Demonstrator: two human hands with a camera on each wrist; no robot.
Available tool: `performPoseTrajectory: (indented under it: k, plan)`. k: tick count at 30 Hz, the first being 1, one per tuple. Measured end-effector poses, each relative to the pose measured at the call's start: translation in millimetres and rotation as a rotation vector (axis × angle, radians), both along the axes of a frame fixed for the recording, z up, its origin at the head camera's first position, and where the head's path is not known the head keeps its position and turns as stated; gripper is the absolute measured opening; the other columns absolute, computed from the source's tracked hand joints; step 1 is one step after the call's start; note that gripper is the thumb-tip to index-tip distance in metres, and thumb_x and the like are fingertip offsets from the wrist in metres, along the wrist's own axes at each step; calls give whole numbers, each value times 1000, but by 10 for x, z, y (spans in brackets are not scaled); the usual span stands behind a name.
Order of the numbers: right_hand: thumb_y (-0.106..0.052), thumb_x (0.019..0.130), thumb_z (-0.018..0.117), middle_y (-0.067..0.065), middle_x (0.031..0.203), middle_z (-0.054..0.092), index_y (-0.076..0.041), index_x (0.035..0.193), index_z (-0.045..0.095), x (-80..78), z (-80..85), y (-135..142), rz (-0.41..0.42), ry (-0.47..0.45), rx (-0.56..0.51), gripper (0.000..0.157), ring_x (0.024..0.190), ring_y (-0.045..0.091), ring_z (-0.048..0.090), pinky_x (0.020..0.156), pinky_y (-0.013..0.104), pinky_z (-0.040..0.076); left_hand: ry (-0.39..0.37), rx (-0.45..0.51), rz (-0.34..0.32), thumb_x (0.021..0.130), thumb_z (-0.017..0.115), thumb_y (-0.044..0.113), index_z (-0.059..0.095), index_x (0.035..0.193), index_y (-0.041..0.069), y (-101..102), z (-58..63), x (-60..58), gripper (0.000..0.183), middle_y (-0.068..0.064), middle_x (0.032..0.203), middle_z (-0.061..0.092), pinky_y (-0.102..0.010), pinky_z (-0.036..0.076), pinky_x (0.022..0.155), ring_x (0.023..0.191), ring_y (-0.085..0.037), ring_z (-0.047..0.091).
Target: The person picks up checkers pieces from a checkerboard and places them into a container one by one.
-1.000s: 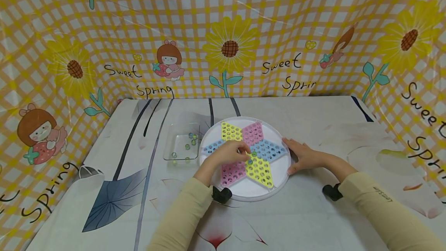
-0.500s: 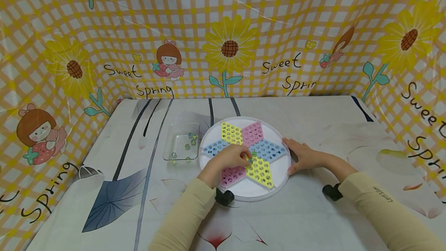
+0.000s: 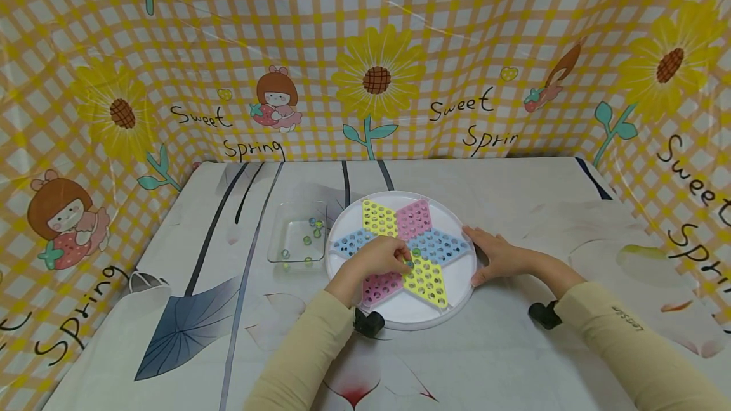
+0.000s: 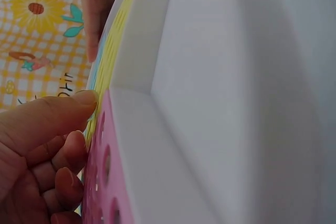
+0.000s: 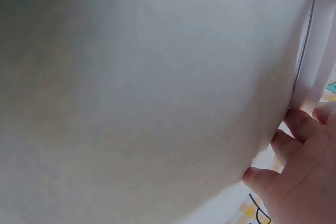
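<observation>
A round white Chinese checkers board (image 3: 457, 278) with a star of yellow, pink and blue perforated points lies on the table. Over its middle, my left hand (image 3: 379, 255) has thumb and index finger at a blue-green marble (image 3: 410, 264), pinching it at the inner end of the near yellow point. Beside it a green marble (image 3: 416, 252) sits in a hole. In the left wrist view the thumb (image 4: 68, 111) mostly hides the marble. My right hand (image 3: 499, 255) rests against the board's right rim, fingers spread; the right wrist view shows its fingertips touching the rim (image 5: 310, 72).
Left of the board stands a clear plastic box (image 3: 280, 233) with several glass marbles (image 3: 307, 240) inside. The table (image 3: 531, 360) has a white patterned cloth. A yellow checked curtain (image 3: 320, 30) hangs behind and at both sides.
My left hand has moved slightly down and right on the board, its fingertips coming onto the blue-green marble. Over the last half second it is nearly still. The right hand stays put.
</observation>
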State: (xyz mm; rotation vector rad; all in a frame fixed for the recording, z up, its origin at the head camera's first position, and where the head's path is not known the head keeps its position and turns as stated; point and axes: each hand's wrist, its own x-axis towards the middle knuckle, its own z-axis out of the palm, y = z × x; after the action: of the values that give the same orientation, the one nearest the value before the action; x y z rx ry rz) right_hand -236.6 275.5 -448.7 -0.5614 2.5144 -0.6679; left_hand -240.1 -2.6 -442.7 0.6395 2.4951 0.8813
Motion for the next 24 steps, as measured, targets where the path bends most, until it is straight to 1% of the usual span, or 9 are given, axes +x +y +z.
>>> performPoseTrajectory:
  k: [8,13,20,24]
  plan:
    - [-43,67,77,35,145,5,12,140,5,-1,-7,4,2,0,-6,116,132,51,0,100,66,-4,11,-17,3,79,72,20,64,85,13,12,-23,-14,12,5,70,56,-19,37,58,60,-6,45]
    - [-42,67,77,35,145,5,12,140,5,-1,-8,3,5,4,-7,116,132,51,0,100,66,-4,8,-13,3,78,72,19,64,84,13,9,-11,-8,12,5,70,56,-19,37,59,60,-6,45]
    - [-43,67,77,35,145,6,13,140,6,-2,-1,1,3,3,-3,116,132,51,0,100,66,-3,-46,41,-11,79,71,14,63,84,10,-22,46,0,10,4,71,57,-17,38,60,62,-7,46]
    - [-42,67,77,35,144,6,13,140,6,-4,7,-1,9,3,-4,116,131,52,0,100,66,-3,-29,32,-31,79,71,14,63,84,10,-41,93,-14,10,3,71,56,-17,38,59,62,-7,46]
